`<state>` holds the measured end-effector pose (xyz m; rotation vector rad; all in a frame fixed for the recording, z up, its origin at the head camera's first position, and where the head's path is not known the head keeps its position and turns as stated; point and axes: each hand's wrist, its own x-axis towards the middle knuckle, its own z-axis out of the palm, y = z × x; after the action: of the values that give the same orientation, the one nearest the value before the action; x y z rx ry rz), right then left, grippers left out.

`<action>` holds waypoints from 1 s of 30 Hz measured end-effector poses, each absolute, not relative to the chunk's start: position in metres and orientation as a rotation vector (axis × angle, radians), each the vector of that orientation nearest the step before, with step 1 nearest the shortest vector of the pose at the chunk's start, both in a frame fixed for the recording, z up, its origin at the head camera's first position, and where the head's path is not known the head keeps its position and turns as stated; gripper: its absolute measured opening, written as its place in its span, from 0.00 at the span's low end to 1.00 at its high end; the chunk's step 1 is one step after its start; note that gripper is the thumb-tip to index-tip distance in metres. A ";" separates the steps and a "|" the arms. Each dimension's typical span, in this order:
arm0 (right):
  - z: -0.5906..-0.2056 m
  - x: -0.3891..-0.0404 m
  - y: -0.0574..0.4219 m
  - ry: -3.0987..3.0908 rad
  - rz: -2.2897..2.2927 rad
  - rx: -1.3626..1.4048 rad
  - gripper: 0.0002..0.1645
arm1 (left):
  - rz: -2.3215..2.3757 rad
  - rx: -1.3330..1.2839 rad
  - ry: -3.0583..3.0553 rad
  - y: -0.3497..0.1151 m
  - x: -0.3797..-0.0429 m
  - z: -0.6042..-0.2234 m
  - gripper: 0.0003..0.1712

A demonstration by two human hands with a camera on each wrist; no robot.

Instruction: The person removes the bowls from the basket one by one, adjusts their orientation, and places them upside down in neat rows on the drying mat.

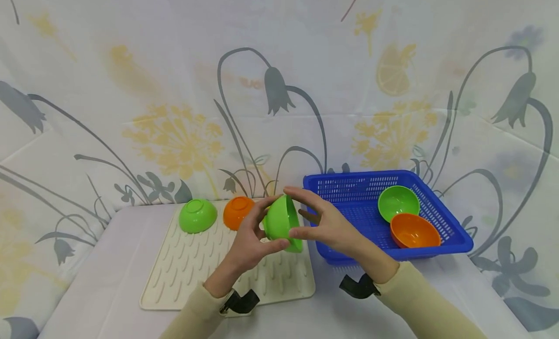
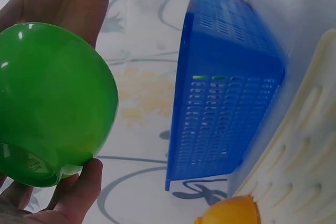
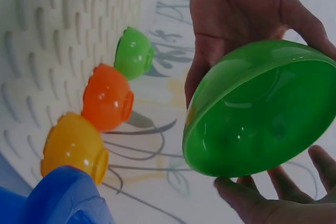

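Observation:
Between my two hands a green bowl point(image 1: 277, 222) is held above the right part of a cream drying mat point(image 1: 192, 261), tilted on its side with its mouth facing right. My left hand point(image 1: 250, 239) grips it from the base side, the fingertips at the foot ring in the left wrist view. My right hand point(image 1: 329, 225) holds the rim, thumb low and index finger at the top. On the mat, upside down, rest another green bowl point(image 1: 198, 216), an orange bowl point(image 1: 237, 212) and a yellow bowl point(image 3: 76, 145), which the hands hide in the head view.
A blue perforated basket point(image 1: 353, 217) stands to the right of the mat. Inside it lie a green bowl point(image 1: 398, 203) and an orange bowl point(image 1: 415, 231), mouths up. A flower-printed cloth point(image 1: 279, 135) hangs behind the white-covered table point(image 1: 118, 261).

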<state>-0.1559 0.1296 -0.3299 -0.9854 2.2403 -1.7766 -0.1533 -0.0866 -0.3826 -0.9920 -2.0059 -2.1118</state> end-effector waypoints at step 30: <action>-0.352 -0.153 0.135 2.033 -2.100 -0.957 0.43 | -2.320 -0.899 -2.015 -0.098 -0.151 -0.388 0.57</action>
<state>-0.1529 0.1350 -0.3519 -0.9567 2.0328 -2.1000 -0.1506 -0.0981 -0.3882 -0.8986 -2.0150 -2.3204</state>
